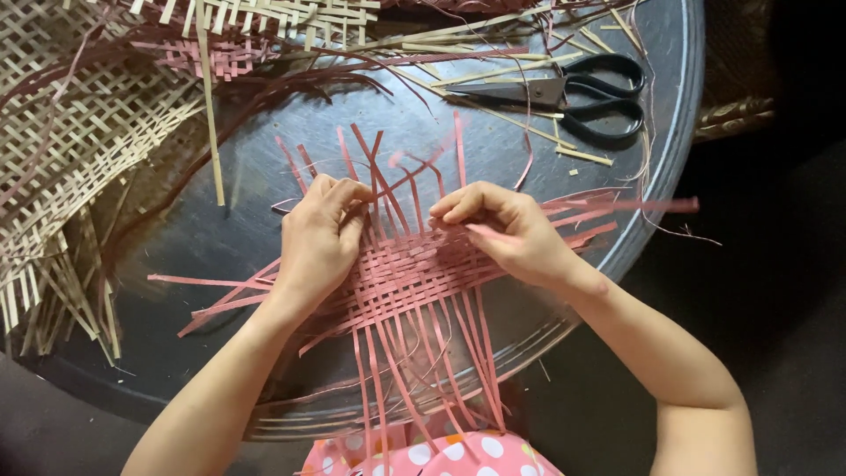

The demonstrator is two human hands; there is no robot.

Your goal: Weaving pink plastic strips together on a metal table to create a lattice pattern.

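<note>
A small woven mat of pink strips (414,278) lies on a dark round metal tray (264,176), loose strip ends fanning out on all sides. My left hand (319,242) rests on the mat's left edge, its fingers pinching upright pink strips at the top. My right hand (511,231) sits on the mat's upper right corner, fingers curled and pinching a pink strip that runs to the right. The woven centre shows between both hands.
Black-handled scissors (573,92) lie at the tray's back right among pale strip offcuts. A large pale woven piece (79,141) with loose ends covers the left side. Dark reddish strips (291,75) trail across the back. Pink polka-dot cloth (441,454) shows at the bottom.
</note>
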